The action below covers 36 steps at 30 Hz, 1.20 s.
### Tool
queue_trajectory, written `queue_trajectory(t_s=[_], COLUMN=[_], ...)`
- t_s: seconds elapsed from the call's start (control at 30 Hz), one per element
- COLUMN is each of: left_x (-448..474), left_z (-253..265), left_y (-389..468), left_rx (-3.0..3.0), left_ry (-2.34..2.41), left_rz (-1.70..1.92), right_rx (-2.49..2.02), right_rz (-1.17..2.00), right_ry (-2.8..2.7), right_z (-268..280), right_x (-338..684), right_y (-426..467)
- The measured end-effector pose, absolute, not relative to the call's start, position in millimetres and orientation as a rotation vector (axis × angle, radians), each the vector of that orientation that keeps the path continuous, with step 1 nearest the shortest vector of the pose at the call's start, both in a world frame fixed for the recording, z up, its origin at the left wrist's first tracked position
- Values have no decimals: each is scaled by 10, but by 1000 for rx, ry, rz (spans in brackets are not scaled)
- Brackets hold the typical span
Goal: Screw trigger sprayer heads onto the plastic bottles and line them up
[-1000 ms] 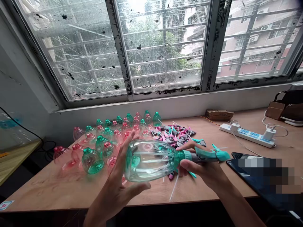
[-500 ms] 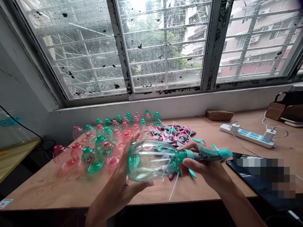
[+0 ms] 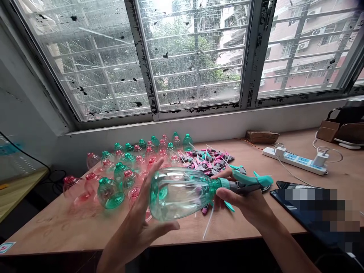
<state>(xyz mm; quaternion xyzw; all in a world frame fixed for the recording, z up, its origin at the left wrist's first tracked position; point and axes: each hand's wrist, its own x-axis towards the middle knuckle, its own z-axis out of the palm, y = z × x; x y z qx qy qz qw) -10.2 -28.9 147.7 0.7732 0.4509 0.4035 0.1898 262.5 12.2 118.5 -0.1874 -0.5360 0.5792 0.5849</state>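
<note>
A clear green spray bottle (image 3: 182, 193) lies sideways in the air above the table, its neck to the right. My left hand (image 3: 142, 212) cups its base, fingers behind and thumb below. A teal and grey trigger sprayer (image 3: 247, 182) sits on the neck. My right hand (image 3: 241, 201) pinches its teal collar (image 3: 224, 184) between thumb and fingers. Behind the bottle lies a pile of pink, teal and grey trigger sprayers (image 3: 210, 161) with white tubes. Left of it stand several open pink and green bottles, one a green bottle (image 3: 110, 193).
A white power strip (image 3: 295, 161) with plugs and cables lies at the right. Nearer is a dark tablet (image 3: 292, 204). A small brown box (image 3: 262, 137) and an open carton (image 3: 338, 129) sit by the wall. The wooden table (image 3: 62, 231) has its front edge below my hands.
The bottle has shifted slightly left and its base has tipped a little lower. My left thumb shows more apart from the bottle's side. My right hand still grips the collar.
</note>
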Motion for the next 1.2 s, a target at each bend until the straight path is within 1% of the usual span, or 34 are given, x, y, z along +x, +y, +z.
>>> queue_trajectory(t_s=[0.07,0.17,0.3,0.43,0.53,0.73,0.9,0.97,1.07,1.2], left_x=[-115,-113,-97,-104,-126,-166,-161,-157,-155,-160], left_z=[1422,1337,1376,1506,1507,1346,1460,1505,1473,1311], left_y=[-291,-287,-268,-257,-275,-324,-295,-285,-278,-266], left_rx=[2207,2103,2089,2132,2222,2103,2124,2147,2209,2148], left_ry=[1348,1446,1320,1228,1225,1456,1202,1189,1247,1406], left_rz=[1175,1189,1114,1120,1158,1239,1156,1114,1071,1186], right_rx=[-430,-430,-460,-471,-481,-452,-485,-509,-500,-464], right_rz=[1354,1340,1283,1278,1310,1358,1289,1261,1266,1260], right_ry=[-1241,-1272,-1303,-1286,-1266,-1243,-1263,-1278,-1276,-1257], right_z=[1174,1160,1169,1187,1177,1134,1179,1199,1199,1156], right_x=[2632,2645,2657,2641,2617,2583,2610,2630,2649,2642], right_y=[138,150,109,72,88,121,78,73,102,170])
